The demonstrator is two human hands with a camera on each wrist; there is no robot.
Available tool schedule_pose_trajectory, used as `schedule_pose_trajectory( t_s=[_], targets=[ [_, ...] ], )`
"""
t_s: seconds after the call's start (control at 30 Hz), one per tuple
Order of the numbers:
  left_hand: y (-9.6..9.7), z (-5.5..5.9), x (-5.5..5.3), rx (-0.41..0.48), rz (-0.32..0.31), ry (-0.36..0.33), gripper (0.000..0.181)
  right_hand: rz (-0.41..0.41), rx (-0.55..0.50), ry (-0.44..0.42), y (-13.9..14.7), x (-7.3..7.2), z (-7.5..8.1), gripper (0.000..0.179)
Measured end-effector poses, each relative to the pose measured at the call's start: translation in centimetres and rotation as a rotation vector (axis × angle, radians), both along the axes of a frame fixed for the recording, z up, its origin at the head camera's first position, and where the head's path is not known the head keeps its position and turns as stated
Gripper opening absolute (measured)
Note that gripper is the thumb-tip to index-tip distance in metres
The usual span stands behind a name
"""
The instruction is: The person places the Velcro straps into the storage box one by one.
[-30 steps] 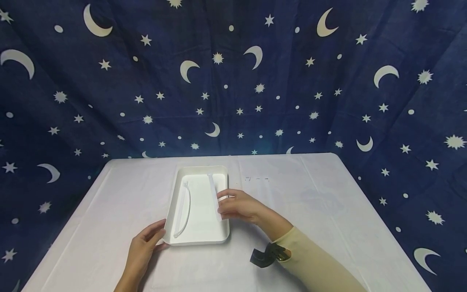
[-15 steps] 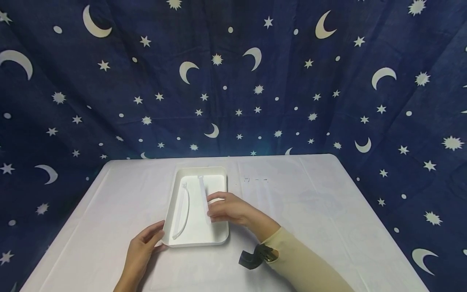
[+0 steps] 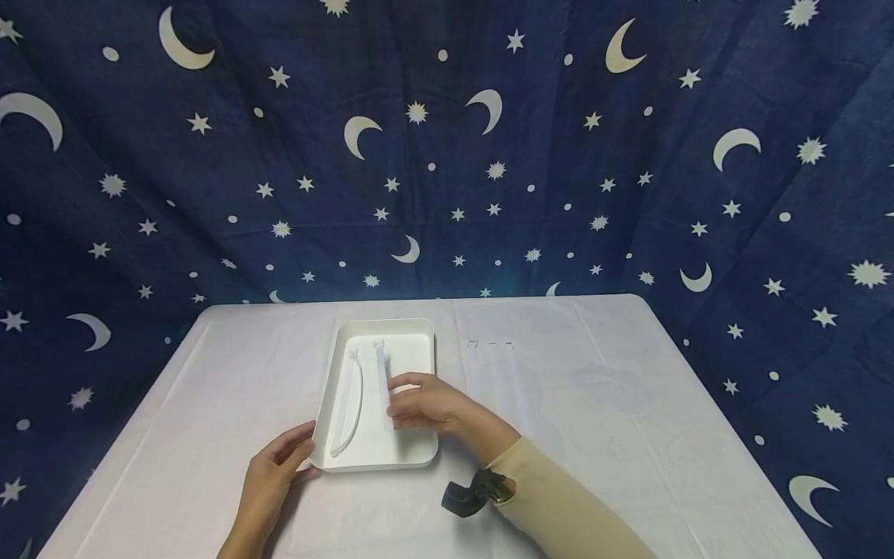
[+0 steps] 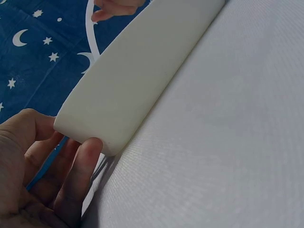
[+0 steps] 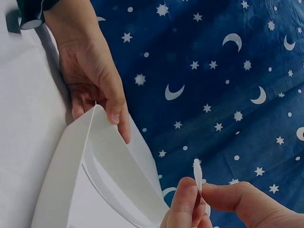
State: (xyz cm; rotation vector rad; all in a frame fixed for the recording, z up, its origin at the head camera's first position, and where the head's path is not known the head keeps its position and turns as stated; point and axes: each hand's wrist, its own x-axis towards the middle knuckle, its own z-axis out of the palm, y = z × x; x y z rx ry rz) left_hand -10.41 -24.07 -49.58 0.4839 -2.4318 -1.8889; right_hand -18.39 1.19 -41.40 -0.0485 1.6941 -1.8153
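A shallow white tray (image 3: 412, 457) lies on the white-covered table. My left hand (image 3: 268, 475) grips its near left corner, with fingertips at the rim and wall in the left wrist view. My right hand (image 3: 429, 404) pinches a long, narrow white strip (image 3: 381, 373) between thumb and fingers, over the right half of the tray. In the right wrist view the end of the strip (image 5: 198, 170) stands up thin and slightly fuzzy above the fingertips. Along the tray's left side lies a bowed white strip (image 3: 360, 404), with a straight, translucent strip (image 3: 342, 407) beside it.
Right of the tray, several faint, translucent strips (image 3: 492, 369) lie on the table, with small dark marks at their far ends. A dark blue curtain (image 3: 447, 147) with moons and stars hangs behind the table. A black wrist mount (image 3: 475, 495) sticks out from my right sleeve.
My right hand has moved left over the tray, carrying the pinched strip from near the right wall toward the middle. The left hand stays at the tray's corner.
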Motion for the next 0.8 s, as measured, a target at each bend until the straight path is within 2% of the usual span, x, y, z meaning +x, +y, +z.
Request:
schedule_pose_trajectory(
  t_s=[0.53, 0.8],
  targets=[
    [0.0, 0.1, 0.0, 0.028, -0.008, 0.016, 0.045, -0.054, 0.035, -0.047, -1.0, -0.3, -1.7, 0.052],
    [0.0, 0.1, 0.0, 0.018, -0.013, 0.021, 0.045, -0.063, 0.002, -0.08, -1.6, -0.4, -2.6, 0.047]
  ],
)
